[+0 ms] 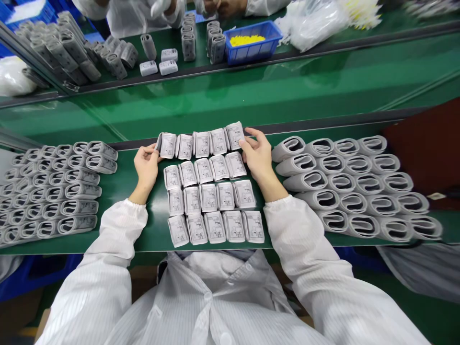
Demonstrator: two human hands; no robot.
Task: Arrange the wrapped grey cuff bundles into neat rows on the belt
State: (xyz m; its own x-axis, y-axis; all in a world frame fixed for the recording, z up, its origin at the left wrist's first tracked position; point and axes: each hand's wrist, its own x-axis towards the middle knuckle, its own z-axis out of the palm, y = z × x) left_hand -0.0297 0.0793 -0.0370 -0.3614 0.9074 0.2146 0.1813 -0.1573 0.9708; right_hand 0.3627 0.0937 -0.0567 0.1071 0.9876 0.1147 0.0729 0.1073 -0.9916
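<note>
Our two forearms come forward in white striped sleeves (115, 239) and lie over the green tabletop (122, 179), palms turned down and wrists a little bent toward each other. Our left hand (146, 167) is at the left end of the top row of printed paper packets (201, 143), and our right hand (258, 155) is at the right end of the same row. This row has five packets, close together and a little tilted, near the far edge of the tabletop.

The left grip is closed on the first packet (167, 145), pinching its left edge between thumb and fingers. The fingers (249, 139) of the right grip touch the last packet (235, 135) at its side, but we cannot tell if they clamp it.

Three more rows of packets (212, 201) lie between our hands and the near edge. A block of rolled grey bands (53, 184) lies at the left of our left hand, and another block (348, 184) lies at the right of our right hand. Beyond a green conveyor belt (230, 96), a blue bin (252, 45) with yellow parts stands near a co-worker's hands (161, 7).
</note>
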